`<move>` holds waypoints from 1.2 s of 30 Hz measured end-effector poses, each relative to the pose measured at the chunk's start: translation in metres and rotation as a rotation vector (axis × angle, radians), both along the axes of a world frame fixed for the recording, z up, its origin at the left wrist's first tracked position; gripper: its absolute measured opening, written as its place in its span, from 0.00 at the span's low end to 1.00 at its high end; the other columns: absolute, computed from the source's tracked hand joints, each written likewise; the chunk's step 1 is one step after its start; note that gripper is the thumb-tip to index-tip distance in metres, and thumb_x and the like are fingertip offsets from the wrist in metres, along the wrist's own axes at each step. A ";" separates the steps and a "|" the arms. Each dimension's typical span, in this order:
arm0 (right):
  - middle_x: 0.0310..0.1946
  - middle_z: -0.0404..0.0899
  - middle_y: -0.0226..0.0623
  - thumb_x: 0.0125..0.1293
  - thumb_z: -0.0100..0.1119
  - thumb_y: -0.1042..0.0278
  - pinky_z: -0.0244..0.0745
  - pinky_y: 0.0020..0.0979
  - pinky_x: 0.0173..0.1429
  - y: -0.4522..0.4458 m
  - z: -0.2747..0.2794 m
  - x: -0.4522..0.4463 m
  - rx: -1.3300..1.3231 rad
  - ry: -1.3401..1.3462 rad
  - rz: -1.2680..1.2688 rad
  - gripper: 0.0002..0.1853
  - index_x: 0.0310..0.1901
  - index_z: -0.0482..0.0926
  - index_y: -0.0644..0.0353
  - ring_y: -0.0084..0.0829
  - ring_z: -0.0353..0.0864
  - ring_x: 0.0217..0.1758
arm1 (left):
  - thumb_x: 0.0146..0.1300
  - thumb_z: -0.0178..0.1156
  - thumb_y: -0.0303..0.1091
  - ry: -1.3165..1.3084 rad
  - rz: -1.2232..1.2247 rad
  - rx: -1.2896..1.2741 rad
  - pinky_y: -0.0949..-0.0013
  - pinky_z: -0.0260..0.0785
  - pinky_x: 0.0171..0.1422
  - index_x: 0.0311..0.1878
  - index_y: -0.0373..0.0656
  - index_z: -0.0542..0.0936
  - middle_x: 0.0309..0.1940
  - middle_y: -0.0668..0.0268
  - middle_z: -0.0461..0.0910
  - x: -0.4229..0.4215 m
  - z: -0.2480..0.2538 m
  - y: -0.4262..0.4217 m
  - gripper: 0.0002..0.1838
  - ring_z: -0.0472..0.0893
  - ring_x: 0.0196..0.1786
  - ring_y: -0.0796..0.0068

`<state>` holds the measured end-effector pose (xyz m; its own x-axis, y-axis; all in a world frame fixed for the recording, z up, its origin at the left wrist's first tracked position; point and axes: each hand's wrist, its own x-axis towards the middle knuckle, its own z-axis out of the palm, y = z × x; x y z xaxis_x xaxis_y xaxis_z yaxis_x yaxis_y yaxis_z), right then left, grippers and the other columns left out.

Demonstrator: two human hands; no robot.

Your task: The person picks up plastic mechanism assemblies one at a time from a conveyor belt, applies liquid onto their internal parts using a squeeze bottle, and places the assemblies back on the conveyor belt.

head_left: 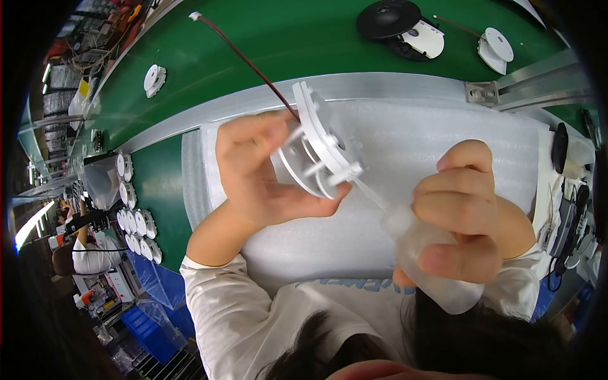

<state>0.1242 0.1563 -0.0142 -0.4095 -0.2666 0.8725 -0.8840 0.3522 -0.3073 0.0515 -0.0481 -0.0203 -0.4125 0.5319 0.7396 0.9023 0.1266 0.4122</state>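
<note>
A white round plastic part (323, 142) with posts and a dark red cable ending in a white connector is held up by my left hand (253, 168), thumb and fingers gripping its edges. My right hand (462, 212) is wrapped round a translucent squeeze bottle (437, 266), tilted so that its thin nozzle points up and left. The nozzle tip is at the lower right edge of the white part; whether they touch I cannot tell. Beneath both hands lies a white foam sheet (380, 120).
A metal rail (392, 85) separates the foam from a green belt (253, 38). On the belt are a black disc (387, 19) and several white parts. More white parts (136, 223) stand at the left. Tools (573, 218) lie at the right. Another person (95, 259) is at far left.
</note>
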 end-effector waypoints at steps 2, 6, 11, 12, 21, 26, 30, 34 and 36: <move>0.26 0.65 0.30 0.54 0.55 0.50 0.55 0.33 0.37 -0.001 -0.001 0.002 -0.036 0.024 -0.002 0.19 0.41 0.59 0.45 0.27 0.66 0.24 | 0.30 0.73 0.38 -0.093 0.031 0.042 0.72 0.68 0.43 0.49 0.37 0.62 0.40 0.57 0.64 0.000 -0.003 0.000 0.41 0.71 0.41 0.68; 0.27 0.65 0.30 0.54 0.55 0.49 0.56 0.34 0.39 0.000 0.001 0.001 0.004 -0.006 -0.004 0.20 0.41 0.59 0.45 0.26 0.66 0.24 | 0.31 0.72 0.37 -0.316 0.007 0.079 0.71 0.65 0.47 0.47 0.32 0.60 0.41 0.57 0.63 0.001 -0.007 -0.002 0.40 0.68 0.42 0.71; 0.27 0.65 0.30 0.55 0.54 0.49 0.56 0.36 0.41 -0.002 -0.001 0.001 0.008 -0.024 -0.029 0.19 0.42 0.59 0.45 0.26 0.67 0.25 | 0.32 0.73 0.37 -0.390 -0.072 0.069 0.73 0.64 0.47 0.46 0.32 0.60 0.40 0.58 0.63 0.004 -0.006 -0.001 0.40 0.69 0.42 0.73; 0.27 0.65 0.30 0.55 0.54 0.49 0.56 0.36 0.41 -0.002 0.000 0.002 0.007 -0.024 -0.030 0.19 0.42 0.59 0.45 0.26 0.67 0.25 | 0.33 0.72 0.38 -0.420 -0.082 0.069 0.73 0.65 0.47 0.46 0.32 0.61 0.40 0.58 0.64 0.004 -0.005 -0.001 0.39 0.69 0.41 0.74; 0.26 0.67 0.31 0.58 0.52 0.52 0.55 0.38 0.47 -0.002 0.002 0.007 0.038 -0.038 -0.072 0.16 0.41 0.60 0.47 0.25 0.68 0.22 | 0.42 0.68 0.41 -1.074 -0.166 0.313 0.73 0.67 0.43 0.43 0.34 0.61 0.36 0.59 0.71 0.015 0.002 0.005 0.32 0.73 0.39 0.76; 0.24 0.66 0.31 0.57 0.52 0.52 0.56 0.38 0.46 -0.001 0.000 0.004 0.044 0.002 -0.058 0.16 0.40 0.60 0.48 0.26 0.67 0.21 | 0.45 0.65 0.44 -1.207 -0.177 0.361 0.72 0.68 0.44 0.43 0.37 0.63 0.36 0.61 0.72 0.015 -0.001 0.005 0.29 0.74 0.40 0.76; 0.24 0.66 0.32 0.56 0.53 0.52 0.57 0.37 0.43 -0.001 -0.001 0.004 0.078 -0.019 -0.070 0.17 0.41 0.61 0.49 0.26 0.67 0.21 | 0.46 0.61 0.51 -1.434 -0.168 0.411 0.70 0.67 0.47 0.42 0.38 0.65 0.36 0.61 0.73 0.012 -0.003 0.003 0.29 0.74 0.41 0.74; 0.25 0.66 0.32 0.56 0.53 0.52 0.58 0.36 0.41 -0.003 -0.004 0.003 0.054 0.005 -0.063 0.17 0.41 0.61 0.49 0.26 0.66 0.21 | 0.39 0.52 0.66 -1.458 0.021 0.241 0.60 0.67 0.51 0.52 0.35 0.66 0.45 0.52 0.72 0.012 -0.002 0.006 0.45 0.73 0.48 0.60; 0.25 0.66 0.32 0.56 0.53 0.52 0.58 0.36 0.41 -0.003 -0.004 0.003 0.039 0.004 -0.063 0.17 0.41 0.62 0.49 0.26 0.66 0.21 | 0.39 0.52 0.66 -1.466 0.032 0.269 0.60 0.67 0.51 0.52 0.35 0.66 0.45 0.52 0.72 0.013 -0.001 0.009 0.45 0.73 0.48 0.59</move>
